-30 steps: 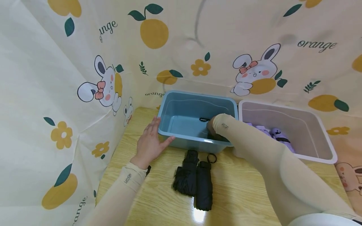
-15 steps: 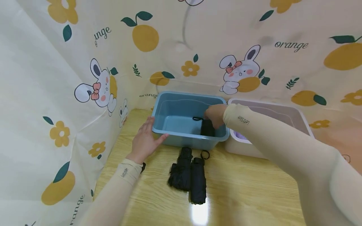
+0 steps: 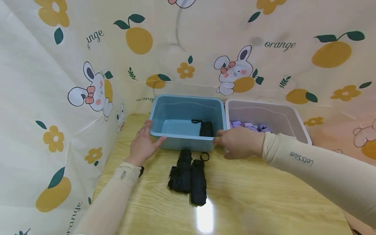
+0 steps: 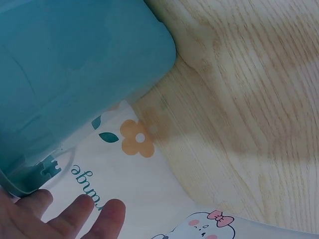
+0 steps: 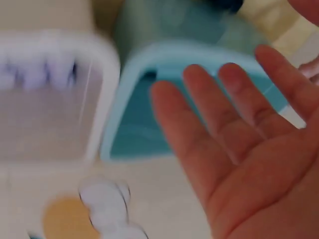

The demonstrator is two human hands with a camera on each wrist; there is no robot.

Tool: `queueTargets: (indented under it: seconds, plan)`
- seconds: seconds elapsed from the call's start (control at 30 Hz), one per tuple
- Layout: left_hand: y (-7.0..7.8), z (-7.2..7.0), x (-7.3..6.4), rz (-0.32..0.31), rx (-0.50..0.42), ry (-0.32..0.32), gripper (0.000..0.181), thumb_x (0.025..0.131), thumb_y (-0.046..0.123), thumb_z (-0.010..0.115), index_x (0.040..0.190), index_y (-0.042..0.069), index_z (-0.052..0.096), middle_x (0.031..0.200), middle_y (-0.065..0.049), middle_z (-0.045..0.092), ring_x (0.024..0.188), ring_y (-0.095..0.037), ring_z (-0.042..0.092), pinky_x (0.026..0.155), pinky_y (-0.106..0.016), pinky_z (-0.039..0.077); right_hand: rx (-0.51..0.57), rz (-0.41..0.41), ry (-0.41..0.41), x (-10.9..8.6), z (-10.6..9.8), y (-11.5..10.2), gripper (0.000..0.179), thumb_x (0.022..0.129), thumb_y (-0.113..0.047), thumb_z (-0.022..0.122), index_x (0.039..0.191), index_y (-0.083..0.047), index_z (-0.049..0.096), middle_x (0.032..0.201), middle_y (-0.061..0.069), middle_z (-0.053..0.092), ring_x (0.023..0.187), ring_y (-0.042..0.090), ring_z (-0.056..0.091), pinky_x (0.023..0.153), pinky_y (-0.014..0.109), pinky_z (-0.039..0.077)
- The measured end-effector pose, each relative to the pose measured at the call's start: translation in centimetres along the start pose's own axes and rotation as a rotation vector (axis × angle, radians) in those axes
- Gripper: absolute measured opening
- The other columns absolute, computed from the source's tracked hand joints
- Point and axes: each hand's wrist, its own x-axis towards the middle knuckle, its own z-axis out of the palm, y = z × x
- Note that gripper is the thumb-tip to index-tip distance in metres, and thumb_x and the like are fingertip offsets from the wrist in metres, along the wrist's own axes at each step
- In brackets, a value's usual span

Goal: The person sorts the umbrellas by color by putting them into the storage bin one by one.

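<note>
Both hands at the blue bin [image 3: 173,143], grip slack, fingers extended.
Your left hand [image 3: 142,145] lies at the bin's left front corner; your right hand [image 3: 239,142] is at its right front corner, fingers spread in the right wrist view. One black bundle [image 3: 206,129] sits inside, toward the right; two black bundles [image 3: 181,176] lie side by side on the tabletop [image 3: 249,189] before it. Purple items [image 3: 249,126] occupy the adjacent pale bin [image 3: 264,109].
</note>
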Motion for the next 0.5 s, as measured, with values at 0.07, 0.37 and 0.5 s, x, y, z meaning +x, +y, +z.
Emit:
queueTargets:
  seconds: [0.07,0.37,0.5]
  plan:
    - [-0.1,0.0,0.0,0.002,0.0,-0.001,0.103,0.088,0.076,0.051,0.161,0.012,0.016,0.165,-0.01,0.014,0.141,-0.043,0.031,0.084,-0.061,0.05,0.061,-0.038,0.034,-0.7,1.5,-0.9,0.048,0.084,-0.023,0.081,0.127,-0.008,0.065,0.116,0.008,0.061,0.08,0.017,0.062,0.07,0.035,0.055]
    - [0.1,-0.3,-0.1,0.021,-0.009,-0.008,0.104,0.088,0.076,0.05,0.161,0.011,0.014,0.165,-0.013,0.014,0.141,-0.044,0.03,0.087,-0.063,0.047,0.206,-0.075,0.173,-2.6,8.7,-4.1,0.054,0.08,-0.026,0.083,0.128,-0.011,0.061,0.121,0.005,0.058,0.094,0.02,0.064,0.078,0.038,0.055]
    - [0.3,-0.3,-0.2,0.012,0.001,-0.01,0.105,0.088,0.077,0.048,0.162,0.012,0.012,0.165,-0.011,0.012,0.141,-0.045,0.03,0.082,-0.062,0.049,0.316,-0.005,0.179,-3.0,11.4,-4.8,0.061,0.08,-0.024,0.083,0.134,-0.011,0.057,0.128,0.007,0.054,0.086,0.015,0.064,0.073,0.038,0.056]
